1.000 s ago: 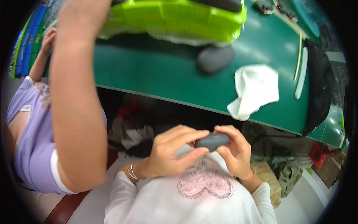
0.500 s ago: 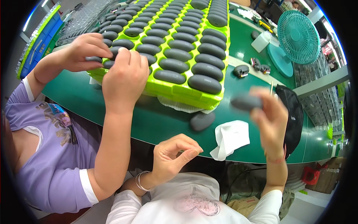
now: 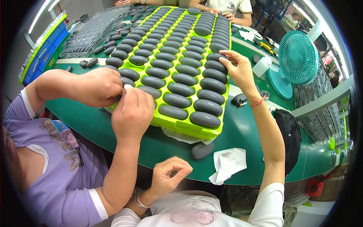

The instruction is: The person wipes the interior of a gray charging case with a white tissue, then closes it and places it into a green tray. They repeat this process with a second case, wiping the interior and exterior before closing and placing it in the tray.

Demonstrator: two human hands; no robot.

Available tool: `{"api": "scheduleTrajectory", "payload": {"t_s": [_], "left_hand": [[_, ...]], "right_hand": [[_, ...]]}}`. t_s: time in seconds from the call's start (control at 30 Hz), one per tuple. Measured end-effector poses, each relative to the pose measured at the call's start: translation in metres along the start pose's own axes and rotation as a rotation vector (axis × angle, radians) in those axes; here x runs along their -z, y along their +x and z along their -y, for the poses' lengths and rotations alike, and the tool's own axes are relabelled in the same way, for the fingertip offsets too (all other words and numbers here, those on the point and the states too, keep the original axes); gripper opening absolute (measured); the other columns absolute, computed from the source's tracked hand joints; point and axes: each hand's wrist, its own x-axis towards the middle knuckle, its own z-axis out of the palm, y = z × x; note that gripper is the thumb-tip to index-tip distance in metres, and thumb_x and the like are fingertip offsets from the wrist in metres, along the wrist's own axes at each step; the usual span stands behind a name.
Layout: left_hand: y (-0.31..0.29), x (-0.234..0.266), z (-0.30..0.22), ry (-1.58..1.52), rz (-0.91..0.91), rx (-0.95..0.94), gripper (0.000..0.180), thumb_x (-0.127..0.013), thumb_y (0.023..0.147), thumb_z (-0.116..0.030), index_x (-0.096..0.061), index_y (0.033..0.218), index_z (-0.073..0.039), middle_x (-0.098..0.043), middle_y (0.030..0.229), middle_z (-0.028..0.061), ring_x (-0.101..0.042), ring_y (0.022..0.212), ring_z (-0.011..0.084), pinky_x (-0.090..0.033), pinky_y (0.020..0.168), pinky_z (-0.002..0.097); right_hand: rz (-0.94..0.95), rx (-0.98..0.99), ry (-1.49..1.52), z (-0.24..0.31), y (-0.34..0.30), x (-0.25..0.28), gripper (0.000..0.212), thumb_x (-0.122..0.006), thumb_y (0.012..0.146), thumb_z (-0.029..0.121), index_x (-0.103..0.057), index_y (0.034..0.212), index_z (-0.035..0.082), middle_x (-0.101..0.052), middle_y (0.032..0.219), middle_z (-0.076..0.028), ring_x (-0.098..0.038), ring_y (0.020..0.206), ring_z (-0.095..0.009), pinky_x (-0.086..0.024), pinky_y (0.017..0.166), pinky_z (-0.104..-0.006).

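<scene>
My right hand (image 3: 238, 70) reaches to the right side of the bright green tray (image 3: 181, 126), thumb and fingers closed round a dark grey oval casing (image 3: 215, 57) in the rightmost column. Rows of similar casings fill most of the tray's slots. My left hand (image 3: 169, 176) hovers at the table's near edge, thumb and fingertips pinched together with nothing visible in them. Ahead of it, one loose grey casing (image 3: 202, 150) lies beside a crumpled white cloth (image 3: 228, 163). Another dark piece at the right is mostly hidden by my right forearm.
A co-worker's hands (image 3: 130, 109) work at the tray's near left corner; other people's hands are at the far end. Right of the tray stand a teal fan (image 3: 298, 56), a white bottle (image 3: 261, 67) and a black bag (image 3: 289, 140). Clear plastic trays (image 3: 92, 36) lie far left.
My right hand has moved forward and left, from holding a casing above the table to a casing in the tray. The view has shifted, showing more of the tray's far end.
</scene>
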Motion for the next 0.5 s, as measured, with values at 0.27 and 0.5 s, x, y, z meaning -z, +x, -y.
{"api": "scheduleTrajectory", "payload": {"t_s": [0.27, 0.5], "left_hand": [[0.000, 0.001, 0.005, -0.003, 0.015, -0.027, 0.002, -0.067, 0.086, 0.007, -0.067, 0.085, 0.005, -0.067, 0.090, 0.0167, -0.062, 0.070, 0.0137, -0.052, 0.061, 0.0242], [0.002, 0.007, 0.005, -0.039, 0.189, -0.193, 0.056, -0.050, 0.102, -0.019, -0.047, 0.048, -0.003, -0.049, 0.047, 0.0048, -0.044, 0.044, 0.0125, -0.032, 0.045, 0.0258]], "right_hand": [[0.063, -0.067, 0.042, -0.001, -0.006, 0.010, 0.022, -0.066, 0.089, 0.008, -0.071, 0.108, -0.001, -0.074, 0.094, -0.010, -0.063, 0.074, -0.012, -0.051, 0.070, -0.0275], [0.018, 0.000, 0.046, -0.002, -0.014, 0.016, 0.021, -0.064, 0.091, 0.007, -0.070, 0.110, 0.001, -0.073, 0.101, -0.011, -0.064, 0.080, -0.014, -0.051, 0.074, -0.0282]]}}
